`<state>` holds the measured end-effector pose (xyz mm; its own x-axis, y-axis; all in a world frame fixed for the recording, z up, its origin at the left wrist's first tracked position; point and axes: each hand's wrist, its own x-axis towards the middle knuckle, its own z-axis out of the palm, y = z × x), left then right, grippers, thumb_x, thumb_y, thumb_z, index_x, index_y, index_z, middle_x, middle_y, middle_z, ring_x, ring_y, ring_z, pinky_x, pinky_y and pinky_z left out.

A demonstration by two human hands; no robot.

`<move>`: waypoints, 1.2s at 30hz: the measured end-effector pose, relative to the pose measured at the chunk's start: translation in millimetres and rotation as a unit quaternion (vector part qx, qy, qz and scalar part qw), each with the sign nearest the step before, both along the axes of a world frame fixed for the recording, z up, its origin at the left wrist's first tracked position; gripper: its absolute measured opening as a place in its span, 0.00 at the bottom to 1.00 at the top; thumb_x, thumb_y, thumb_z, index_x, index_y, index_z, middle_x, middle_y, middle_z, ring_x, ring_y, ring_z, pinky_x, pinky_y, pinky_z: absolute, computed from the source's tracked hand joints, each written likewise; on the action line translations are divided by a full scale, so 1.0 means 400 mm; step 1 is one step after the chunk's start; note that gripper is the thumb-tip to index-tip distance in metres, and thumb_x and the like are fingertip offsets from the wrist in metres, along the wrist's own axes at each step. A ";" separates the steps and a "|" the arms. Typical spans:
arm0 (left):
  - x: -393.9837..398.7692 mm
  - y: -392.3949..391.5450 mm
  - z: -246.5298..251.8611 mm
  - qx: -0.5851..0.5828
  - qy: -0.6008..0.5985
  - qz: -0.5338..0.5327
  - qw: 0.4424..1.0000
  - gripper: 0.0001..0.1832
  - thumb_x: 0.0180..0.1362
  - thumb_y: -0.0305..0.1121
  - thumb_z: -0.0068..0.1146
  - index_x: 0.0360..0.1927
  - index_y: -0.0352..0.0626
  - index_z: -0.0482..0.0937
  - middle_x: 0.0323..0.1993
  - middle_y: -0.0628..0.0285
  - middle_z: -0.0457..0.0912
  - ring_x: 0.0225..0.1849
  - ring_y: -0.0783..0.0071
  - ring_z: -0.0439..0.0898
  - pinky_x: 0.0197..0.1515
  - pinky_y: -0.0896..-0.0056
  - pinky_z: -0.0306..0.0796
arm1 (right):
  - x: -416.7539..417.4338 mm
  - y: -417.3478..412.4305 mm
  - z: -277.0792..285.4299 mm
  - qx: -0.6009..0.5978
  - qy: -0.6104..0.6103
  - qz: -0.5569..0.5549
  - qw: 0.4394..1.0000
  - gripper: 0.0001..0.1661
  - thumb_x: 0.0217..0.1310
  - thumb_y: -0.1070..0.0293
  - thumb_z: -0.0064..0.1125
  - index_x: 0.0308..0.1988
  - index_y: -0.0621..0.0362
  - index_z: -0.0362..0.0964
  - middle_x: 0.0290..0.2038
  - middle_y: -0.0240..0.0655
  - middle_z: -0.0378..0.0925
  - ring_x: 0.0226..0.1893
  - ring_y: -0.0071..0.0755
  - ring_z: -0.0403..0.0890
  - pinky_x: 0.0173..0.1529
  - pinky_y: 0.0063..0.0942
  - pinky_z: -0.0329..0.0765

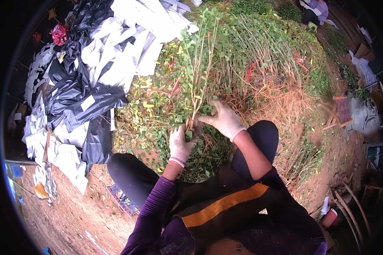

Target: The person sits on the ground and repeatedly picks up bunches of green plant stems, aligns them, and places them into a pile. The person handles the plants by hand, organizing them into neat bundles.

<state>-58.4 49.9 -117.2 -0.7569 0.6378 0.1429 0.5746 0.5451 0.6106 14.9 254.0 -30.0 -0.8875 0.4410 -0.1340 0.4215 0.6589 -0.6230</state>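
Note:
In front of me a bundle of leafy plant stems [199, 76] stands upright, its root end down between my knees. My left hand [180, 143], in a pale glove, is at the left of the root end, fingers bent against it. My right hand [225, 119], gloved too, is at the right of the stem bases, thumb and fingers spread apart, the thumb near the stems. Whether the left hand bears the bundle's weight is hard to see. Cut leaves and roots lie beneath both hands. A red ribbon [175, 89] lies left of the stems.
Rows of rooted plants [268, 54] with red ties lie beyond, bare roots [284, 98] towards me. White sheets [124, 41] and black plastic [86, 102] are heaped at left. A small wooden folding stool [341, 111] is at right. Another person [317, 12] sits at the far right.

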 end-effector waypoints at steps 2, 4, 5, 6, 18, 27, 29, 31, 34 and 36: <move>0.035 -0.020 0.093 -0.026 0.009 -0.042 0.999 0.38 0.41 0.46 0.79 0.54 0.41 0.75 0.42 0.48 0.77 0.47 0.46 0.76 0.52 0.52 0.71 | -0.104 -0.061 -0.119 -0.010 0.036 -0.025 0.999 0.47 0.53 0.43 0.72 0.59 0.66 0.65 0.36 0.50 0.79 0.36 0.44 0.83 0.44 0.35 0.81; 0.017 -0.076 0.095 0.100 -0.069 -0.030 0.992 0.33 0.51 0.44 0.73 0.59 0.42 0.76 0.46 0.48 0.78 0.52 0.49 0.76 0.57 0.53 0.70 | -0.150 -0.061 -0.186 -0.155 0.214 -0.099 0.959 0.24 0.62 0.64 0.63 0.53 0.66 0.70 0.36 0.45 0.81 0.33 0.44 0.84 0.41 0.36 0.82; -0.018 -0.112 0.072 0.164 -0.075 -0.026 0.983 0.31 0.55 0.44 0.70 0.60 0.42 0.76 0.47 0.48 0.78 0.53 0.50 0.76 0.57 0.54 0.71 | -0.157 -0.060 -0.201 -0.298 0.276 -0.115 0.907 0.19 0.62 0.69 0.58 0.52 0.66 0.71 0.36 0.43 0.81 0.31 0.42 0.83 0.39 0.36 0.82; -0.035 -0.130 0.058 0.162 -0.043 0.065 0.984 0.27 0.59 0.42 0.67 0.59 0.42 0.77 0.51 0.49 0.78 0.53 0.51 0.78 0.57 0.57 0.72 | -0.161 -0.052 -0.212 -0.425 0.337 -0.137 0.829 0.16 0.62 0.75 0.54 0.50 0.66 0.72 0.36 0.41 0.81 0.30 0.40 0.83 0.38 0.35 0.82; 0.048 0.067 -0.064 0.324 -0.214 0.126 0.913 0.17 0.73 0.34 0.45 0.60 0.36 0.74 0.44 0.41 0.81 0.49 0.49 0.82 0.51 0.65 0.74 | -0.059 -0.232 -0.190 0.113 0.300 -0.086 0.943 0.14 0.69 0.67 0.52 0.49 0.63 0.74 0.45 0.53 0.76 0.46 0.60 0.77 0.52 0.45 0.74; 0.036 -0.116 0.134 0.518 -0.406 0.088 0.748 0.13 0.71 0.43 0.55 0.46 0.44 0.73 0.24 0.74 0.72 0.18 0.88 0.64 0.20 0.83 0.59 | -0.119 -0.310 0.056 -0.529 0.282 -0.090 0.795 0.05 0.68 0.71 0.60 0.35 0.58 0.78 0.28 0.24 0.75 0.23 0.16 0.71 0.27 0.20 0.67; 0.038 -0.106 0.169 0.519 -0.399 0.155 0.739 0.11 0.70 0.38 0.57 0.46 0.42 0.75 0.24 0.74 0.73 0.20 0.88 0.67 0.21 0.82 0.60 | -0.155 -0.214 0.125 -0.523 0.394 -0.239 0.717 0.04 0.69 0.71 0.58 0.40 0.58 0.78 0.28 0.23 0.74 0.22 0.15 0.70 0.27 0.17 0.65; 0.038 -0.116 0.148 0.484 -0.357 0.169 0.781 0.13 0.69 0.36 0.57 0.50 0.37 0.75 0.25 0.72 0.75 0.23 0.87 0.70 0.23 0.82 0.62 | -0.129 -0.177 0.160 -0.363 0.464 -0.145 0.795 0.06 0.70 0.71 0.57 0.45 0.59 0.77 0.28 0.23 0.74 0.22 0.13 0.69 0.26 0.15 0.64; 0.038 -0.093 0.088 0.360 -0.096 0.216 0.902 0.20 0.67 0.32 0.57 0.56 0.27 0.73 0.35 0.55 0.84 0.34 0.69 0.81 0.39 0.69 0.74 | -0.050 -0.317 0.169 -0.086 0.282 0.058 0.954 0.10 0.65 0.68 0.63 0.46 0.54 0.77 0.30 0.30 0.80 0.25 0.27 0.79 0.29 0.22 0.73; 0.067 -0.084 0.055 0.367 -0.002 0.191 0.910 0.21 0.67 0.33 0.57 0.56 0.26 0.73 0.44 0.40 0.84 0.44 0.56 0.84 0.49 0.61 0.74 | -0.040 -0.379 0.134 0.142 0.216 0.093 0.962 0.11 0.60 0.65 0.67 0.44 0.51 0.77 0.32 0.40 0.83 0.29 0.44 0.85 0.33 0.32 0.79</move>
<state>-31.6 16.2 -95.2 -0.9047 0.0625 0.4213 0.4259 0.1481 0.8926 -1.2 102.4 23.7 -0.9003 0.2344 0.3667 0.0234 0.8675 -0.4969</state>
